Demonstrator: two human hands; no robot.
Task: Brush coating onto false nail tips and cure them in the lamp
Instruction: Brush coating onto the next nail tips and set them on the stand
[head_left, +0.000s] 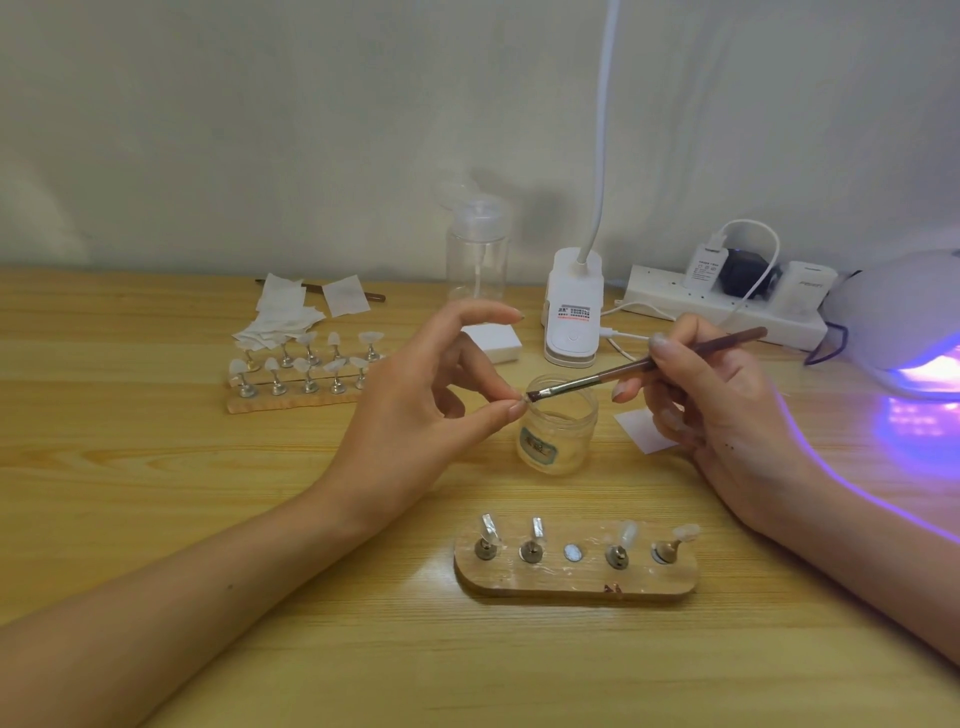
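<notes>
My left hand (426, 400) pinches a small nail tip stand (521, 401) between thumb and a finger, just above an open clear jar (558, 426). My right hand (711, 400) grips a brown brush (644, 366), and its bristles touch the held piece. In front of me lies a wooden holder (574, 579) with several metal stands carrying nail tips and one bare magnet spot in the middle. At the right edge stands the white curing lamp (893, 317), glowing violet inside.
A second wooden rack (291, 402) with several nail tips sits at the back left, beside loose white wipes (283, 317). Behind the jar are a clear pump bottle (476, 254), a white clip desk lamp (571, 317) and a power strip (727, 306). A white paper square (647, 431) lies under my right hand.
</notes>
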